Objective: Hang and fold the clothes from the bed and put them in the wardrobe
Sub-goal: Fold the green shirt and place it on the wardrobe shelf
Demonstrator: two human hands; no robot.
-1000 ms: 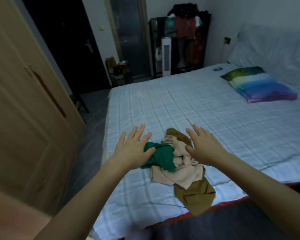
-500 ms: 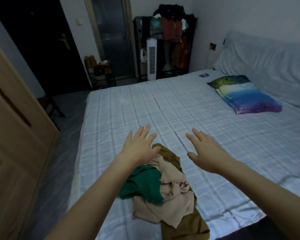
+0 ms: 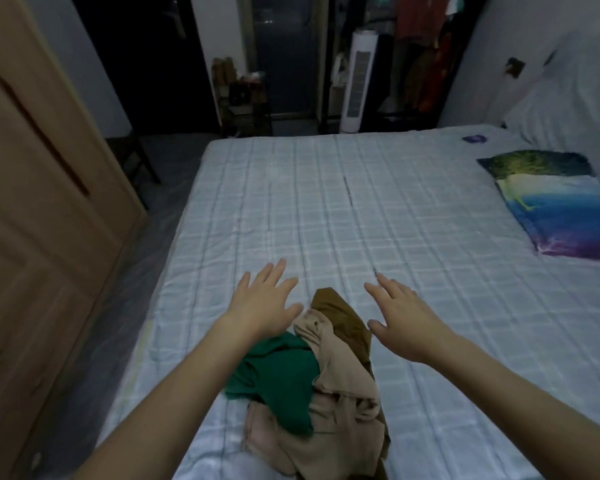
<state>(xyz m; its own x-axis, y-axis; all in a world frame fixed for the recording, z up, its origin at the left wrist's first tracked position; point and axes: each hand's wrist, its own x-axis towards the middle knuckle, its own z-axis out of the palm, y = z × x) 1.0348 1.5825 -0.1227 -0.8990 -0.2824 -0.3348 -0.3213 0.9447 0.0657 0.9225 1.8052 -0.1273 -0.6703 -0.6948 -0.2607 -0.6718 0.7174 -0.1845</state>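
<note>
A small heap of clothes lies on the near part of the bed [image 3: 326,209]: a green garment [image 3: 278,379], a beige one [image 3: 340,403] and a brown one [image 3: 343,317] partly under them. My left hand [image 3: 262,306] hovers over the heap's far left side, fingers spread and straight, holding nothing. Held the same way, my right hand [image 3: 400,315] is just right of the brown garment. The wooden wardrobe [image 3: 39,237] stands at the left with its doors closed.
A colourful pillow [image 3: 555,206] lies at the bed's right side, with white bedding [image 3: 568,98] heaped behind it. Beyond the bed stand a white tower fan [image 3: 357,81], a dark rack of hanging clothes [image 3: 420,57] and a small shelf [image 3: 243,102]. A floor strip separates bed and wardrobe.
The view has moved closer over the bed, so the heap sits lower in the frame. Both hands stay spread and have reached a little further past the clothes.
</note>
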